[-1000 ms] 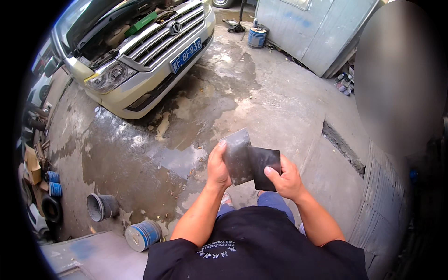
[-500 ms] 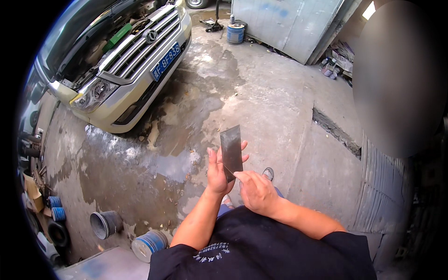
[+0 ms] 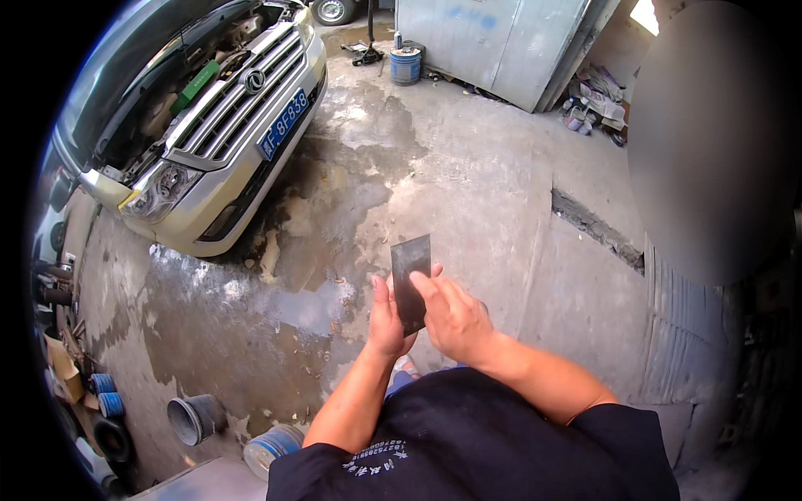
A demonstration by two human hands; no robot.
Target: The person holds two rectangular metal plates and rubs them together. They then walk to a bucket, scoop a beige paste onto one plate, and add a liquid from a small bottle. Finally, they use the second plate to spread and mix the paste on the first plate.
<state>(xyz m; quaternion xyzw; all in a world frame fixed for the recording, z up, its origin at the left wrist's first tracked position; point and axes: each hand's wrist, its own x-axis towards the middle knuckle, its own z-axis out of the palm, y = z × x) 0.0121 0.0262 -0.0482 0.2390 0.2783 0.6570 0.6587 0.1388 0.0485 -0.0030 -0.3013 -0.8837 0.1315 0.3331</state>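
Observation:
A dark grey rectangular sheet, which looks like folded sandpaper (image 3: 411,259), stands tilted in front of my chest. My left hand (image 3: 387,321) is closed around it from behind and from the left, with the thumb along its left edge and fingertips showing past the far side. Over the sheet's right edge lies my right hand (image 3: 459,321). Its index finger rests on the sheet's face while the other fingers curl in. The right thumb is hidden.
A car (image 3: 221,159) with its hood raised stands at the far left, by wet concrete. A grey bucket (image 3: 197,419) lies tipped at the lower left, near a blue-banded pail (image 3: 274,447). A broken gap (image 3: 597,227) cuts the floor on the right. Another pail (image 3: 405,67) stands by metal sheeting.
My right hand has moved from the sheet's lower edge up onto its face. The sheet sits slightly lower, and the whole view has shifted a little.

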